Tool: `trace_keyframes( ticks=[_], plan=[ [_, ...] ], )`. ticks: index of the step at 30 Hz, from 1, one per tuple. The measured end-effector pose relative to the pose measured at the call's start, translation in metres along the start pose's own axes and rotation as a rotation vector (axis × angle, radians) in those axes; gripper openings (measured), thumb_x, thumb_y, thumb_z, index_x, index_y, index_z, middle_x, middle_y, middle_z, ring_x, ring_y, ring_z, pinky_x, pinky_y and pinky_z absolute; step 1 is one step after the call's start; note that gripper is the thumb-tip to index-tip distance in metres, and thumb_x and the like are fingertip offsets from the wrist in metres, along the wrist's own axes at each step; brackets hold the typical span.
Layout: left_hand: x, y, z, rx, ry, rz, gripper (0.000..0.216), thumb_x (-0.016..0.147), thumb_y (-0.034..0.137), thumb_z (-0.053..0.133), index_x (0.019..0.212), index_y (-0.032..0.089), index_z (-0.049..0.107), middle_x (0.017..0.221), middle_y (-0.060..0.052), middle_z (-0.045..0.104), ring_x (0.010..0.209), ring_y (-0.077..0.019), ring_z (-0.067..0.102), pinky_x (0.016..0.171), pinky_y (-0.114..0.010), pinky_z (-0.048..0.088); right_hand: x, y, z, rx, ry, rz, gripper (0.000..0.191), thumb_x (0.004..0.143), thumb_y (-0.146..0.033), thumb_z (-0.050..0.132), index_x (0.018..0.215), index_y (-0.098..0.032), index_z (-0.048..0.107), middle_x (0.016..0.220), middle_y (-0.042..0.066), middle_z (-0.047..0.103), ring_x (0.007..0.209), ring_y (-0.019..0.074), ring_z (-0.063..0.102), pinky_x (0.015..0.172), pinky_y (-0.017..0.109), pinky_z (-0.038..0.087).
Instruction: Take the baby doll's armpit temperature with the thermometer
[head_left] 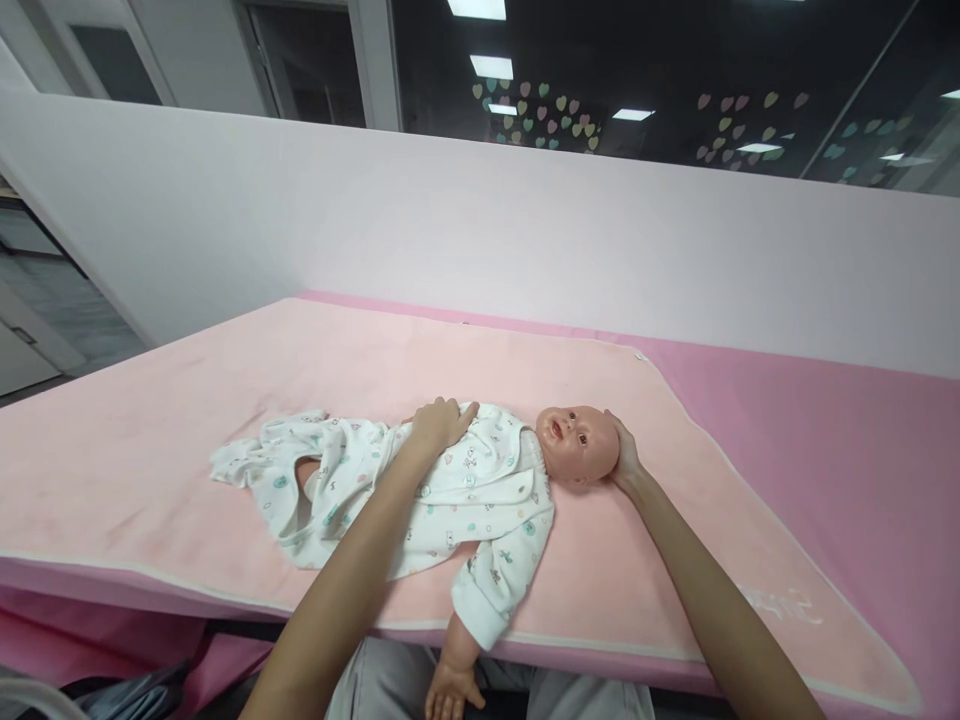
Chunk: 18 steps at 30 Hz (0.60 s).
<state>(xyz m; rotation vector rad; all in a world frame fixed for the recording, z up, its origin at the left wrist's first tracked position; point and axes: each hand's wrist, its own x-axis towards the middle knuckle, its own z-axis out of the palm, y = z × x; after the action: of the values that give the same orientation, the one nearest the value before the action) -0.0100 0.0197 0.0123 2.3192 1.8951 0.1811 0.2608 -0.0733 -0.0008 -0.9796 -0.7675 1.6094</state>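
Note:
A baby doll (577, 447) lies on its back across the padded mat, head to the right, mouth and eyes open. It wears a white romper (472, 490) with small coloured prints; one snap shows near the neck, and a gap in the leg part bares some of its skin. My left hand (444, 424) grips the far side of its torso, thumb spread on the chest, fingertips partly hidden. My right hand (625, 455) cups the crown of its head, with most fingers behind it. The doll's near arm (455, 670) hangs over the mat's front edge.
The peach mat (247, 370) with a pale border covers a pink surface (862, 450). A white partition wall (480, 230) stands behind it. Beyond are dark windows with heart stickers (547, 115). My lap in grey trousers (390, 680) is below the front edge.

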Motion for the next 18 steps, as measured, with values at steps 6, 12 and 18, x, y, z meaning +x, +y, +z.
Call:
trace_keyframes(
  ticks=[6, 12, 18],
  plan=[
    [-0.002, 0.000, -0.002, -0.012, -0.010, -0.001, 0.068, 0.084, 0.058, 0.016, 0.100, 0.010, 0.061, 0.103, -0.018, 0.061, 0.092, -0.0303, 0.059, 0.080, -0.039, 0.042, 0.001, 0.000, 0.002, -0.078, 0.038, -0.065, 0.061, 0.078, -0.065, 0.031, 0.100, -0.018, 0.063, 0.109, 0.009, 0.065, 0.105, 0.0284, 0.058, 0.092, 0.046, 0.044],
    [-0.003, 0.002, -0.004, -0.007, -0.006, 0.007, 0.066, 0.085, 0.056, 0.016, 0.099, 0.010, 0.061, 0.100, -0.017, 0.061, 0.091, -0.0296, 0.059, 0.080, -0.038, 0.042, 0.001, 0.000, -0.001, -0.208, 0.008, -0.092, 0.066, 0.078, -0.067, 0.026, 0.103, -0.018, 0.062, 0.113, 0.010, 0.063, 0.107, 0.0288, 0.057, 0.090, 0.047, 0.045],
    [-0.003, 0.001, -0.003, -0.011, -0.010, 0.009, 0.066, 0.084, 0.057, 0.016, 0.095, 0.011, 0.062, 0.097, -0.017, 0.062, 0.087, -0.0291, 0.060, 0.077, -0.038, 0.042, 0.009, 0.004, -0.009, -0.182, 0.037, -0.084, 0.064, 0.077, -0.067, 0.027, 0.100, -0.019, 0.064, 0.109, 0.009, 0.064, 0.105, 0.0300, 0.058, 0.087, 0.049, 0.046]
  ],
)
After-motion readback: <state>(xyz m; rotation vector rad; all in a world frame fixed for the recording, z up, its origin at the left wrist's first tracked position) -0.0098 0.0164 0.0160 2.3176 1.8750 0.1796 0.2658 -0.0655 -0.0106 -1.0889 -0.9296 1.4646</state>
